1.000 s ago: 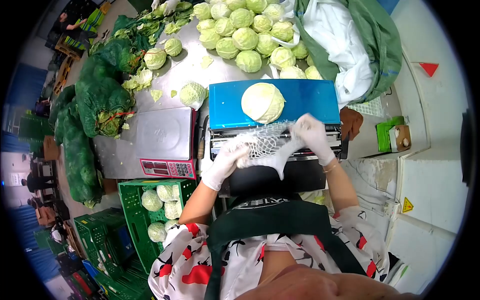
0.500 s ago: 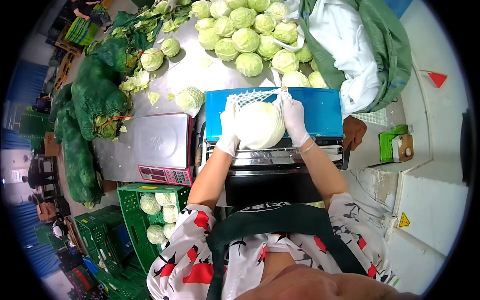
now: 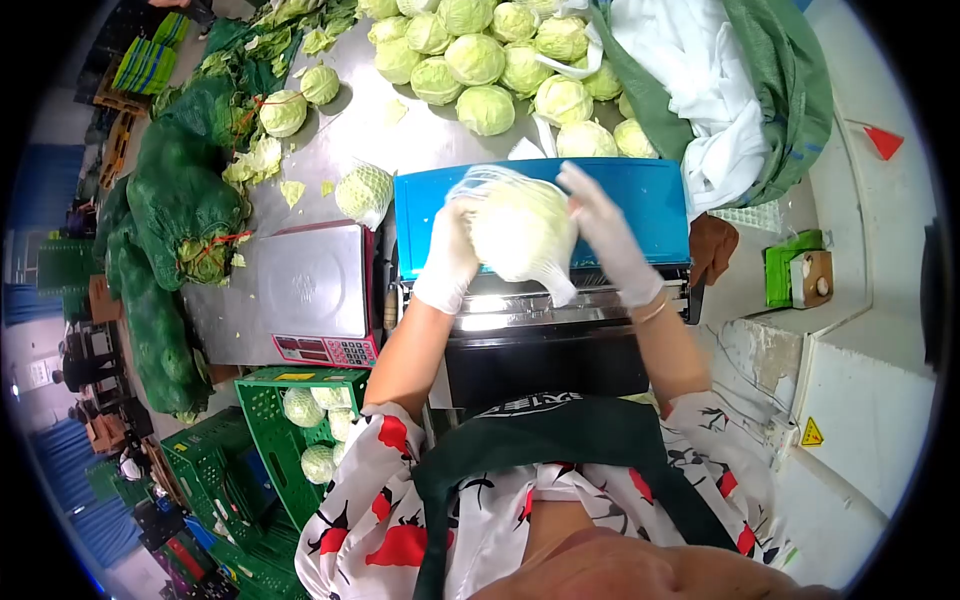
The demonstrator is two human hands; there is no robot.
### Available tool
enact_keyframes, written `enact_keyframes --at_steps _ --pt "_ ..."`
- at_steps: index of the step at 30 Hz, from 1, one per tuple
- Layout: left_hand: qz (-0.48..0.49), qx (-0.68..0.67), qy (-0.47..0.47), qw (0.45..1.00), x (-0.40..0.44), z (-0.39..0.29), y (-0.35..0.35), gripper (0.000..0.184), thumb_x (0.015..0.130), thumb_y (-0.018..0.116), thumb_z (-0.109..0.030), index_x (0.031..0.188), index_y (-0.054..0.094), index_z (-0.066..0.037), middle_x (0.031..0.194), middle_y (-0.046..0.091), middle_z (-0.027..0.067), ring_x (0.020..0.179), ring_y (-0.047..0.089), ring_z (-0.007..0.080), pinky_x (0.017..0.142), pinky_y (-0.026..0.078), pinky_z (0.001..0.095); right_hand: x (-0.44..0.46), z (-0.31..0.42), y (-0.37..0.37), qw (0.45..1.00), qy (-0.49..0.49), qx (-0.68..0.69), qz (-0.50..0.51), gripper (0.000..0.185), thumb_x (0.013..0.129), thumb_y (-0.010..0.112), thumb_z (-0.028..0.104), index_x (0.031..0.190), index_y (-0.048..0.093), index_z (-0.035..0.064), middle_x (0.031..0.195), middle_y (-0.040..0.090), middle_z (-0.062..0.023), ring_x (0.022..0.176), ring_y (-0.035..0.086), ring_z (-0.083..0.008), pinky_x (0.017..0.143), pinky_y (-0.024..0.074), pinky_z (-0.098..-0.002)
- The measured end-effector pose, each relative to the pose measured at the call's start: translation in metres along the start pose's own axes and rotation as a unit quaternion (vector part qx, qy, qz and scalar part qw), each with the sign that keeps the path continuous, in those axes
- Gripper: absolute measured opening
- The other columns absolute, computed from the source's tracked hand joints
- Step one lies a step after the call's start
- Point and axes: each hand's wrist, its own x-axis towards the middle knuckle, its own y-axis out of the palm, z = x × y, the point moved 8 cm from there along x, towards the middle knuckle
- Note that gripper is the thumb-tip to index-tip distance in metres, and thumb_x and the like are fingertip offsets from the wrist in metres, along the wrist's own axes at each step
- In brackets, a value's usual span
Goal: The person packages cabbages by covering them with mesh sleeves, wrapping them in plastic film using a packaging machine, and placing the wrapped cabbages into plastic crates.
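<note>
A pale green cabbage in a white foam net sits above the blue-topped machine, the tail of its net hanging toward me. My left hand, in a white glove, is closed around the left side of the cabbage. On the other side, my gloved right hand is slightly blurred by motion, its fingers stretched out and apart. Its thumb is close to the cabbage; whether they touch I cannot tell. Another netted cabbage rests on the metal table left of the machine.
A scale stands at left, beside green mesh sacks. Bare cabbages are piled at the back, near a green bag with white netting. Below the scale, a green crate holds netted cabbages.
The net, earlier stretched between both hands over the cabbage, now wraps it with its tail toward me. My right hand has let go and moved right; the left has shifted onto the cabbage's side.
</note>
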Motion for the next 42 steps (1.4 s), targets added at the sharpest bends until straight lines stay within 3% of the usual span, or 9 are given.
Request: enact_keyframes --at_steps 5,8,13,20,26,29,35,41,42 --pt "0.165 -0.114 0.039 0.979 0.005 -0.035 0.036 0.042 0.078 0.053 -0.001 0.118 0.058 0.01 0.12 0.064 0.0202 0.111 0.061 0.0271 0.099 0.047 0.0345 -0.034 -0.01 0.013 0.996 0.067 -0.013 -0.056 0.075 0.08 0.077 0.018 0.143 0.041 -0.0018 0.135 0.052 -0.0152 0.124 0.05 -0.0205 0.107 0.0394 -0.0333" --pt "-0.233 0.201 0.39 0.868 -0.019 -0.091 -0.051 0.035 0.089 0.057 -0.004 0.124 0.058 0.003 0.122 0.062 0.0166 0.113 0.059 0.0233 0.103 0.043 0.0367 -0.046 -0.015 0.008 0.995 0.039 -0.027 -0.091 0.074 0.082 0.078 0.024 0.141 0.041 -0.0024 0.131 0.054 -0.017 0.12 0.054 -0.0218 0.103 0.0429 -0.0338" --pt "0.053 0.487 0.233 0.84 -0.052 0.014 0.022 0.07 0.087 0.073 -0.028 0.143 0.043 0.0 0.144 0.048 0.0213 0.131 0.048 0.0286 0.111 0.037 0.0371 -0.046 -0.012 0.009 0.989 0.012 -0.098 -0.11 0.072 0.084 0.075 0.025 0.14 0.039 -0.0036 0.13 0.054 -0.0187 0.12 0.053 -0.0224 0.103 0.0432 -0.0343" --pt "0.038 0.433 0.186 0.881 -0.047 0.012 0.004 0.087 0.085 0.074 -0.039 0.151 0.032 0.0 0.138 0.052 0.0218 0.125 0.053 0.0275 0.109 0.04 0.0388 -0.056 -0.03 -0.007 0.992 -0.014 -0.088 -0.093 0.066 0.093 0.065 0.022 0.145 0.033 -0.0045 0.138 0.049 -0.0213 0.128 0.048 -0.0259 0.109 0.0376 -0.035" --pt "-0.215 0.782 0.35 0.468 -0.167 -0.037 -0.057 0.07 0.079 0.079 -0.027 0.137 0.051 0.0 0.086 0.068 0.0064 0.084 0.058 0.0253 0.081 0.046 0.0395 -0.159 0.011 -0.056 0.755 -0.07 -0.569 -0.319 0.059 0.09 0.069 0.035 0.132 0.051 -0.0025 0.125 0.057 -0.0214 0.12 0.051 -0.0377 0.11 0.0321 -0.0465" --pt "-0.217 0.809 0.296 0.459 -0.17 0.0 -0.077 0.073 0.08 0.078 -0.031 0.141 0.049 -0.003 0.087 0.067 0.0061 0.087 0.057 0.0268 0.085 0.043 0.0393 -0.181 -0.019 -0.056 0.678 0.061 -0.676 -0.283 0.057 0.088 0.07 0.038 0.129 0.054 0.0017 0.121 0.059 -0.0206 0.117 0.052 -0.0381 0.11 0.0305 -0.0509" --pt "-0.08 0.426 0.207 0.877 -0.147 0.008 -0.089 0.025 0.093 0.063 -0.015 0.115 0.073 -0.006 0.101 0.072 0.0086 0.096 0.065 0.0142 0.089 0.048 0.027 -0.16 -0.049 -0.072 0.956 0.074 -0.201 -0.2 0.02 0.089 0.067 0.013 0.105 0.071 0.0013 0.092 0.07 -0.0087 0.089 0.063 -0.0201 0.093 0.0449 -0.0325" --pt "0.188 0.392 0.131 0.891 -0.231 -0.042 0.002 0.011 0.083 0.074 -0.008 0.084 0.077 0.003 0.084 0.07 0.0115 0.077 0.066 0.0212 0.078 0.053 0.0343 -0.194 0.112 -0.03 0.977 0.066 -0.062 0.193 0.016 0.079 0.067 0.013 0.071 0.067 -0.001 0.073 0.064 -0.0053 0.076 0.059 -0.0213 0.097 0.0456 -0.0386" --pt "0.222 0.325 0.184 0.901 -0.227 -0.052 0.018 0.036 0.079 0.079 -0.017 0.108 0.066 0.002 0.107 0.062 0.0168 0.096 0.061 0.0266 0.087 0.05 0.0376 -0.184 0.129 -0.034 0.976 0.017 -0.046 0.212 0.017 0.078 0.069 0.016 0.078 0.069 -0.0012 0.079 0.066 -0.0076 0.082 0.061 -0.0239 0.1 0.0436 -0.0392"
